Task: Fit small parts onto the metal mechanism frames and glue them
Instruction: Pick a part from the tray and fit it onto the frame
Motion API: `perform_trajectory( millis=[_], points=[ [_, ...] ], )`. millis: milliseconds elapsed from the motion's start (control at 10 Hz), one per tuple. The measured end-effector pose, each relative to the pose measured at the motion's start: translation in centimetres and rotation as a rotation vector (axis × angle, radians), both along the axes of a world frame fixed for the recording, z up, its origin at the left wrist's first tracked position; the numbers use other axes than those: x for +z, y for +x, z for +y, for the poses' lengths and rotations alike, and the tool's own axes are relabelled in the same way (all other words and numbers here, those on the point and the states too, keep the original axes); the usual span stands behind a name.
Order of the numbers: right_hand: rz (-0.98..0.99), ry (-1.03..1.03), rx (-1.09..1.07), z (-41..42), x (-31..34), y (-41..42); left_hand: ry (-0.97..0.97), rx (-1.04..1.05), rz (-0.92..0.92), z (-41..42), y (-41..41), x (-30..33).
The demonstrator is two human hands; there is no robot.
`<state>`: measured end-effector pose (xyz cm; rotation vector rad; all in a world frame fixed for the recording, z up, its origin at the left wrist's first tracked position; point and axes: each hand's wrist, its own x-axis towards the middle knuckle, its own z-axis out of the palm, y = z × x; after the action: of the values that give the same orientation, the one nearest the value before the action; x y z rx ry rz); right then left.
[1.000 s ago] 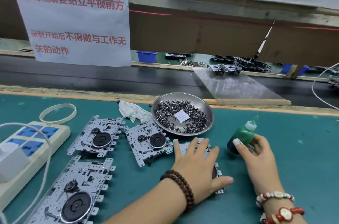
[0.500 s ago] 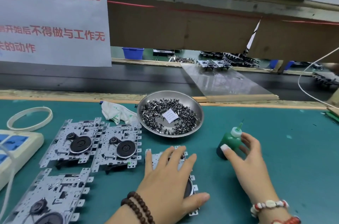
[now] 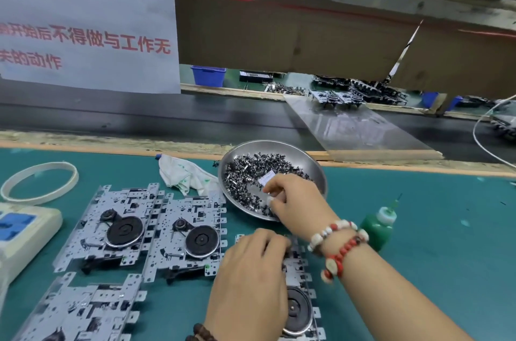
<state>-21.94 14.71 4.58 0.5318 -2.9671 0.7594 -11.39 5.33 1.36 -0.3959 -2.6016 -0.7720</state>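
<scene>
On the green bench mat (image 3: 418, 229), the nearest metal mechanism frame (image 3: 298, 304) is lying flat under the left hand (image 3: 248, 282), which is resting on the frame's upper half with fingers bent down over it; whether those fingers are gripping anything cannot be told. Just beyond this frame, the right hand (image 3: 293, 201) is reaching into the steel dish (image 3: 304, 159), its fingertips drawn together among the small dark parts (image 3: 245, 173); whether a part is being pinched cannot be told. A white paper slip (image 3: 266, 177) is lying on the parts beside the fingers. Right of the frame, the green glue bottle (image 3: 377, 229) is standing upright, apart from both hands. Left of the frame, three further frames (image 3: 184, 231) are lying close together. A crumpled white cloth (image 3: 184, 176) is sitting beside the dish, with a white ring (image 3: 39, 181) and a power strip (image 3: 25, 231) farther left.
</scene>
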Motion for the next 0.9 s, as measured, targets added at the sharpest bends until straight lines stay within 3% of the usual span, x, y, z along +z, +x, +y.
perform_trajectory(
  millis=[100, 300, 500, 600, 700, 800, 900],
  points=[
    [-0.125, 0.150, 0.002, -1.0, -0.4, -1.8, -0.010, 0.057, 0.014, -0.1, 0.1, 0.0],
    [-0.170, 0.205, 0.018, -2.2, -0.5, -2.4, -0.055, 0.131, -0.026, 0.0, 0.1, -0.6],
    [-0.233, 0.403, 0.037, -2.3, -0.3, -2.8, -0.022, 0.182, -0.024, 0.3, 0.2, -0.6],
    [-0.183, 0.448, 0.040, -2.3, -0.6, -3.1, -0.018, 0.201, -0.055, 0.6, 0.3, -0.3],
    [-0.131, 0.456, 0.027, -2.0, -0.9, -3.5, -0.030, 0.257, -0.101, 0.9, 0.3, 0.0],
    [-0.045, 0.380, -0.044, -1.5, -0.8, -3.4, -0.022, 0.289, -0.237, 0.8, 0.1, 0.6],
    [0.002, 0.229, -0.082, -0.9, -0.6, -2.6, -0.033, 0.260, -0.255, 0.8, 0.0, -0.5]
  ],
)
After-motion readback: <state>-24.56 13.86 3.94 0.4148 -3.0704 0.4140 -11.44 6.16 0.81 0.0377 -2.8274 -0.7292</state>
